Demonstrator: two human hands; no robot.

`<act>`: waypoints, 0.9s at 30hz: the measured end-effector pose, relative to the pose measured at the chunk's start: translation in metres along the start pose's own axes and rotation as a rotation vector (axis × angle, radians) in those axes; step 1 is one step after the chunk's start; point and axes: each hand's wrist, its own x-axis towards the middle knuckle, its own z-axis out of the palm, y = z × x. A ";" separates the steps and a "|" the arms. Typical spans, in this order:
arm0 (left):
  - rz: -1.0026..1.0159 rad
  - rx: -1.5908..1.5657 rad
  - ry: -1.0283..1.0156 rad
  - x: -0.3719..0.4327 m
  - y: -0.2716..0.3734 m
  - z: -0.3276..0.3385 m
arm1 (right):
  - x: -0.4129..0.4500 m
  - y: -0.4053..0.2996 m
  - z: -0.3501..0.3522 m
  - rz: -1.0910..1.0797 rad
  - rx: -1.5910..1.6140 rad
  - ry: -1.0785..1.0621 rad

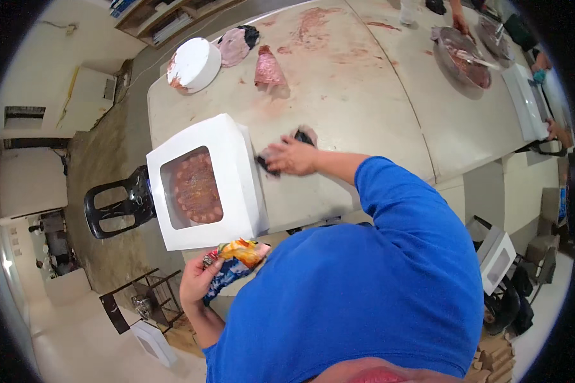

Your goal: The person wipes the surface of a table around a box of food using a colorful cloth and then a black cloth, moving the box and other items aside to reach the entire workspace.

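Observation:
My left hand (199, 280) grips a colourful crumpled plastic packet (243, 253) at the table's near edge, close to my shirt. A white cardboard cake box (239, 167) stands just beyond it, and a round brown cake (199, 189) shows through its clear window. To the right of the box, my right hand (292, 157) lies palm down over a black and pinkish cloth (304, 136) on the tabletop. Blur softens the fingers, and part of the cloth is hidden beneath them.
On the smeared table (345, 110) lie a white round cake board or drum (196, 64), a stained pink cloth (235, 47) and a pink piping bag (270, 72). A bowl of brown cream (465, 62) stands far right, near other people's hands. A black chair (120, 201) is at left.

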 end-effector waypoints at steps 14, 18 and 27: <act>0.220 0.293 -0.146 0.054 0.014 0.039 | -0.031 -0.020 -0.008 0.252 -0.071 0.087; 0.165 0.315 -0.191 0.059 0.015 0.040 | -0.037 0.003 -0.015 0.192 -0.002 -0.020; 0.090 0.139 -0.248 0.069 0.008 0.052 | 0.037 0.110 -0.038 0.522 -0.117 0.065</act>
